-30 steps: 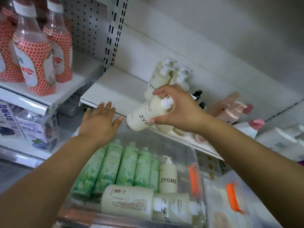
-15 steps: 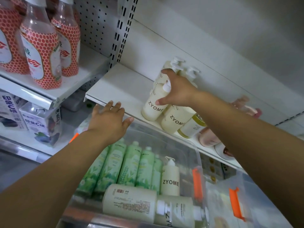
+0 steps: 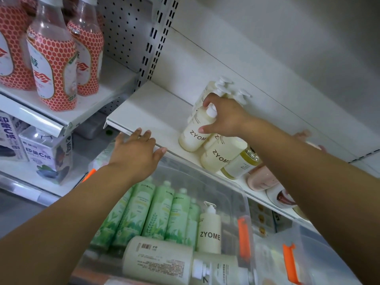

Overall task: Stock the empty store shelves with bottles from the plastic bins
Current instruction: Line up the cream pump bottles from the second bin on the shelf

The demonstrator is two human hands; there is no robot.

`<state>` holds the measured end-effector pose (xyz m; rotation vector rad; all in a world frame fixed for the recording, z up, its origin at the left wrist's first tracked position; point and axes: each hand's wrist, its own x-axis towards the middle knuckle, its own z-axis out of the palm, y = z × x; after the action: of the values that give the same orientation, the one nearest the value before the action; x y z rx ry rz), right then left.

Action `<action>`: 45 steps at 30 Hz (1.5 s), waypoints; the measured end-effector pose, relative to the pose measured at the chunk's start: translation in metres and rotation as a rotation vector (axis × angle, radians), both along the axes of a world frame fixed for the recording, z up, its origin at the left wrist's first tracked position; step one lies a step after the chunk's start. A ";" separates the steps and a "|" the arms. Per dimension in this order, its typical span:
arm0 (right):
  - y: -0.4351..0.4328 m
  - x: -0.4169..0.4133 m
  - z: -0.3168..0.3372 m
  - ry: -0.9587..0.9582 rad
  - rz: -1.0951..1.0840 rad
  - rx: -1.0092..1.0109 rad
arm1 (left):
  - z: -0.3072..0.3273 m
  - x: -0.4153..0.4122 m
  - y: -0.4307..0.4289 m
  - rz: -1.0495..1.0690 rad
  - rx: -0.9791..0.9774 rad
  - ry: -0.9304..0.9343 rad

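Bottle now on shelf — upright, pump up.

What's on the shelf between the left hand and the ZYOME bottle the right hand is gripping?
Nothing: in the head view, only bare shelf separates the left hand at its front edge from the ZYOME bottle under the right hand.
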<state>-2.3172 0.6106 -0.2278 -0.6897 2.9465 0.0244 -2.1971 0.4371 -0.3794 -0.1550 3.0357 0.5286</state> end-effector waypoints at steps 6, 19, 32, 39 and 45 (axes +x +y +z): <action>0.000 -0.023 -0.002 0.095 0.008 0.138 | -0.003 -0.004 0.001 0.013 0.017 0.038; -0.005 -0.031 -0.005 0.105 -0.045 0.152 | -0.004 -0.008 0.005 0.020 0.040 0.046; 0.021 0.040 -0.023 0.368 0.185 -0.249 | 0.004 -0.007 0.004 0.063 0.176 0.197; 0.071 0.124 -0.081 -0.003 -0.011 -0.543 | 0.009 0.039 0.027 -0.031 0.294 0.193; 0.110 0.177 -0.107 -0.336 -0.197 -0.695 | 0.031 0.085 0.053 -0.204 0.567 -0.016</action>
<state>-2.1406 0.7206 -0.3351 -0.3978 2.6383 -1.0545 -2.1120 0.4899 -0.3484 0.1725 2.7037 1.3117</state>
